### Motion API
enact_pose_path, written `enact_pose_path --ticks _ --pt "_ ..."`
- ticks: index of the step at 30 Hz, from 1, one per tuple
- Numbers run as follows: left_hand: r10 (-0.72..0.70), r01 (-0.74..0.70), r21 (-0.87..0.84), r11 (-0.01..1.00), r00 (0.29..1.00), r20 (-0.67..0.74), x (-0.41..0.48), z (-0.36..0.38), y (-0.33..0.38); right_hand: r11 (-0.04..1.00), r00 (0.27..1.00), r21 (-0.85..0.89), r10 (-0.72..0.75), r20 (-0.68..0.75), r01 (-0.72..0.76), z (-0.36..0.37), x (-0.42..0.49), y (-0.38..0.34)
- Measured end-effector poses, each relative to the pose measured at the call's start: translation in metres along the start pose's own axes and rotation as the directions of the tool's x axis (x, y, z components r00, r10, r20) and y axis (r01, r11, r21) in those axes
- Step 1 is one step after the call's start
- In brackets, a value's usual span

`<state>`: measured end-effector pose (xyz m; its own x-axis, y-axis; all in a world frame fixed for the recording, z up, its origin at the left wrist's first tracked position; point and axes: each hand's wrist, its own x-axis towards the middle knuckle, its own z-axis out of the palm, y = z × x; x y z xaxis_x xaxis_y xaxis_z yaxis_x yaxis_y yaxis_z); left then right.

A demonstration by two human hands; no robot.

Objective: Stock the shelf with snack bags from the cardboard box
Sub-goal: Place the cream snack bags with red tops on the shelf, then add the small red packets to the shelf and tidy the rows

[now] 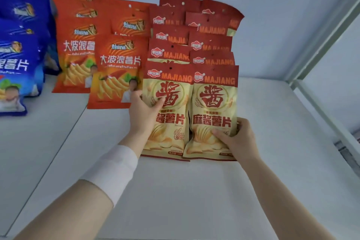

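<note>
a pale blue-grey back wall (272, 15) rises behind a flat white surface (194, 191), evenly and softly lit with no hard shadows. a pale metal upright (327, 41) slants along the right edge, with another pale wall panel (339, 76) beyond it.

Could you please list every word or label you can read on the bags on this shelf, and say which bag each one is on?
"MAJIANG" and "麻酱薯片": front right cream bag, held by the right hand.
"MAJIANG" and a large "酱": front left cream bag, held by the left hand.
"大波浪薯片": front orange bag.
"薯片", partly cut off: front blue bag.
Logos and small print on all bags: too blurred to read.
</note>
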<state>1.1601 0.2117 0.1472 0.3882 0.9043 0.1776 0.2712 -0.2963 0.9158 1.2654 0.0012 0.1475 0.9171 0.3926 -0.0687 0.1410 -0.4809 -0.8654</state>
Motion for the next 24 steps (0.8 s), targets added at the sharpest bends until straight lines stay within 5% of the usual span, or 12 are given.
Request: enact_pose_path --ticks 5,11,16,19,24 --pt "0.15 -0.148 0.036 0.988 0.988 -0.034 0.004 0.0 -0.003 0.993 0.997 -0.107 -0.054 -0.049 0.048 0.002 -0.004 -0.001" --pt "0.274 -0.247 0.347 0.905 0.961 -0.031 -0.013 -0.025 0.013 0.891 0.964 -0.397 -0.262 -0.053 0.221 -0.011 -0.018 -0.016" --pt "0.477 -0.49 0.715 0.498 0.844 0.246 -0.064 -0.096 0.035 0.634 0.873 -0.632 -0.464 0.15 0.445 -0.008 -0.063 -0.047" --pt "0.34 -0.436 0.859 0.266 0.877 0.34 -0.115 -0.148 0.032 0.401 0.759 -0.68 -0.536 0.368 0.614 0.015 -0.11 -0.061" --pt "0.103 -0.297 0.947 0.122 0.953 0.285 -0.213 -0.245 0.007 0.201 0.559 -0.552 -0.55 0.62 0.81 0.071 -0.218 -0.077"
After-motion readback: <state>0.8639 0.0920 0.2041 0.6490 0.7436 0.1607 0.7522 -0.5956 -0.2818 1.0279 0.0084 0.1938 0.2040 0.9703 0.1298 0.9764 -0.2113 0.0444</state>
